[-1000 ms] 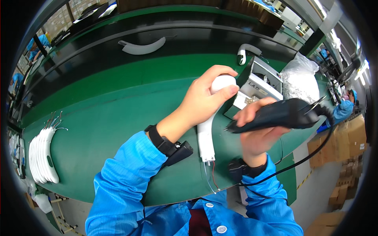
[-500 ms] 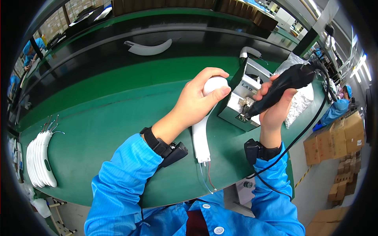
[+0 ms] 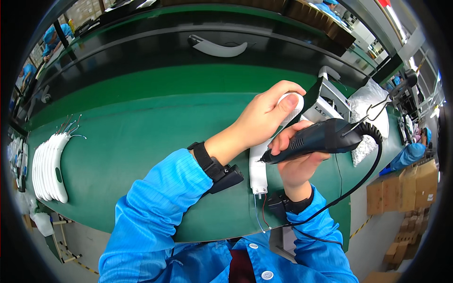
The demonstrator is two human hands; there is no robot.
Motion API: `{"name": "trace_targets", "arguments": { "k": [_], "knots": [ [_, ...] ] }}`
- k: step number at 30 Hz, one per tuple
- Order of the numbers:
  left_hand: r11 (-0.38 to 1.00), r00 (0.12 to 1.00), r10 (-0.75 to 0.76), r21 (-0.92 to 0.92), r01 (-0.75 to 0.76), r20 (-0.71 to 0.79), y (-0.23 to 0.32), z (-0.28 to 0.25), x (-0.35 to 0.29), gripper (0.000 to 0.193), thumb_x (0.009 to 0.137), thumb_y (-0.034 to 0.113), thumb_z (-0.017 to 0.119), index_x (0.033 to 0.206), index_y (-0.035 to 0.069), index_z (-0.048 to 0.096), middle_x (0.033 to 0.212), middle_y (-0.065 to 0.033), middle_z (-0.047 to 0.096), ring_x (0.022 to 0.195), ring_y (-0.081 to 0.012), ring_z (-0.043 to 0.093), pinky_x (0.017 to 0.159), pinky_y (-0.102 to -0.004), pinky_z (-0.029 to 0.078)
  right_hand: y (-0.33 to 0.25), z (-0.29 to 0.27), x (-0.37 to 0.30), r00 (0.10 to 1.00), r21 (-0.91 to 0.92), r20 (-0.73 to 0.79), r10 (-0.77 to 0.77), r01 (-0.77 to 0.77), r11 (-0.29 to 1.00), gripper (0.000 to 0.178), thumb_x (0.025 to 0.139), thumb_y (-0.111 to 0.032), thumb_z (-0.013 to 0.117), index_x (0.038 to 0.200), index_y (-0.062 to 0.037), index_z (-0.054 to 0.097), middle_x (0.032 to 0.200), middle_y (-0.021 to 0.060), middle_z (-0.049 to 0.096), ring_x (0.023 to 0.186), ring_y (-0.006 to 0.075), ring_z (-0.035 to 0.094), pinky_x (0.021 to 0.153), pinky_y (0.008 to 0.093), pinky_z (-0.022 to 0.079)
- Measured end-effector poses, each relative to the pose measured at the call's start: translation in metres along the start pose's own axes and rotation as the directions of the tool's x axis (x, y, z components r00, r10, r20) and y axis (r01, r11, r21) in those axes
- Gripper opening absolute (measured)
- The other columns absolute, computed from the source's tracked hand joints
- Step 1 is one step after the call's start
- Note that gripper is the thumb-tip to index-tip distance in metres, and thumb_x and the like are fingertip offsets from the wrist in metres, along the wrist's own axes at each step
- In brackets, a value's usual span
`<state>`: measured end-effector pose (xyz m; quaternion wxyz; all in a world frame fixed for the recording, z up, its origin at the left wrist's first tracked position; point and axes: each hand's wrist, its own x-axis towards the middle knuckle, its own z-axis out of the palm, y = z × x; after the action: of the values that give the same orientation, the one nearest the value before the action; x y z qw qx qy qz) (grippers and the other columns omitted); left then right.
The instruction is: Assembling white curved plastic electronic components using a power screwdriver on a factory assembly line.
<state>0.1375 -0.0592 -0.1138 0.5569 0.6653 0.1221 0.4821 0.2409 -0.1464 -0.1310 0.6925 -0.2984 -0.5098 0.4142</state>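
Moved: half a second ago the driver (image 3: 325,137) had its tip at the box (image 3: 323,107); now that tip is down at the white part (image 3: 258,172).
White part: just off the middle, toward 5 o'clock, over the green table (image 3: 141,127); two thin wires (image 3: 265,214) hang from its 6 o'clock end.
Left hand (image 3: 271,112): fingers curled around the part's top end, thumb pressed on it.
Right hand (image 3: 298,170): fingers bent around the driver, pinching it; I cannot tell if the tip touches.
Box: at 2 o'clock, big dark letters on its front, partly covered.
Bag (image 3: 377,111): clear, near 3 o'clock, beside the box.
Row: more white parts (image 3: 49,170) side by side at 9 o'clock, wires pointing to 1 o'clock.
Grey piece (image 3: 219,48): curved, at 12 o'clock.
Cartons (image 3: 401,186): brown, past the table, between 3 and 4 o'clock; one small label, too tiny to read.
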Motion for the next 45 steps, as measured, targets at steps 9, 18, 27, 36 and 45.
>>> {"name": "trace_targets", "arguments": {
  "k": [9,18,27,36,45],
  "knots": [
    [0.969,0.978,-0.205,-0.132,0.209,0.042,0.008,-0.004,-0.003,0.041,0.098,0.042,0.041,0.117,0.007,0.050,0.088,-0.0026,0.057,0.057,-0.0031,0.047,0.054,-0.0184,0.041,0.018,0.004,-0.006,0.995,0.018,0.027,0.094,-0.094,0.995,0.088,0.066,-0.086,0.042,0.104,-0.0070,0.046,0.068,0.0054,0.052,0.056,0.0156,0.053,0.055,0.0267,0.045],
    [0.641,1.000,-0.002,0.767,0.012,-0.014,0.037,-0.038,0.009,0.037,0.075,0.033,0.072,0.097,0.009,0.056,0.087,-0.0130,0.065,0.080,-0.0331,0.064,0.069,-0.0383,0.050,0.006,0.008,-0.006,0.999,0.125,0.042,-0.023,0.017,0.992,0.081,0.071,-0.081,0.045,0.106,-0.0074,0.046,0.069,0.0070,0.053,0.056,0.0187,0.054,0.057,0.0327,0.047],
    [0.258,0.668,0.402,0.777,0.575,-0.627,0.047,-0.176,-0.018,0.032,0.084,0.029,0.065,0.100,0.005,0.050,0.084,-0.0184,0.065,0.079,-0.0374,0.064,0.070,-0.0435,0.051,-0.023,-0.044,0.009,0.935,0.055,-0.217,-0.281,0.300,0.952,0.080,0.077,-0.079,0.038,0.107,-0.0062,0.046,0.068,0.0054,0.050,0.054,0.0168,0.051,0.055,0.0319,0.047],
    [0.048,0.887,-0.031,0.886,0.462,-0.461,-0.009,-0.191,0.042,0.017,0.077,0.019,0.065,0.082,0.003,0.062,0.083,-0.0181,0.061,0.087,-0.0377,0.061,0.078,-0.0441,0.049,-0.015,-0.048,0.009,0.978,-0.005,-0.174,-0.113,0.114,0.993,0.084,0.073,-0.082,0.038,0.106,-0.0048,0.044,0.068,0.0061,0.051,0.057,0.0161,0.054,0.060,0.0315,0.048],
    [-0.066,0.993,-0.017,0.991,0.116,-0.117,-0.169,-0.173,0.190,0.046,0.081,0.020,0.062,0.125,0.009,0.049,0.140,-0.0147,0.039,0.124,-0.0342,0.041,0.097,-0.0434,0.041,-0.009,-0.048,0.015,0.973,0.006,-0.228,-0.027,0.029,1.000,0.083,0.073,-0.075,0.053,0.105,0.0007,0.048,0.073,0.0093,0.056,0.064,0.0159,0.055,0.059,0.0275,0.045]
  ]
}}
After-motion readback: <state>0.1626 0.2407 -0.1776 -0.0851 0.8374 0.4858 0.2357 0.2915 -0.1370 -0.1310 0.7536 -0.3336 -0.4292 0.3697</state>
